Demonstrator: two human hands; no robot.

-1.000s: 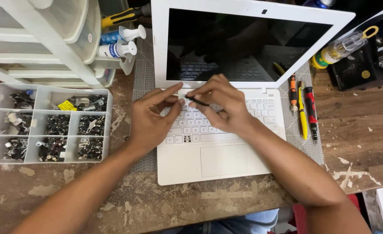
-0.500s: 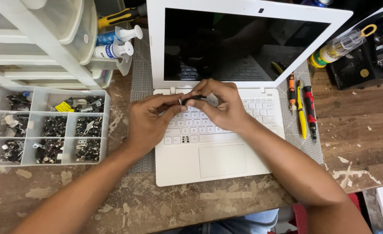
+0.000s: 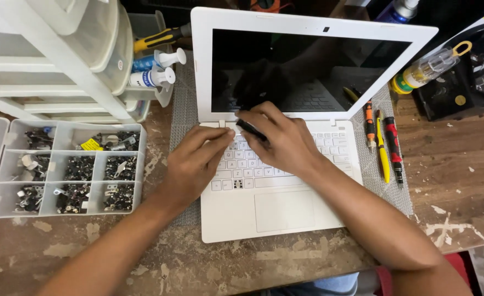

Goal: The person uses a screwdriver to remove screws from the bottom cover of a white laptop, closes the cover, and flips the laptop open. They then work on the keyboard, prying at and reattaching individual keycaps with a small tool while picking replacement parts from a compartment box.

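Observation:
An open white laptop [image 3: 286, 214] with a dark screen lies on a grey mat in front of me. Both hands rest on the upper left of its white keyboard [image 3: 329, 148]. My right hand [image 3: 277, 142] grips a thin black tool [image 3: 251, 130], its tip pointing at the top key row near the hinge. My left hand [image 3: 195, 161] lies beside it, fingertips pressed on the keys close to the tool's tip. One key slot in the bottom row [image 3: 238, 184] looks dark, without its white cap.
A clear compartment box [image 3: 72, 178] with several small dark parts sits at the left. White plastic drawers [image 3: 50, 60] and small bottles [image 3: 157, 71] stand behind it. Three screwdrivers [image 3: 382, 145] lie right of the laptop, with a black tray [image 3: 467, 82] and a bottle beyond, on a worn wooden table.
Both hands have dropped from just above the keys onto the top left key row. The black tool now points down at the keyboard.

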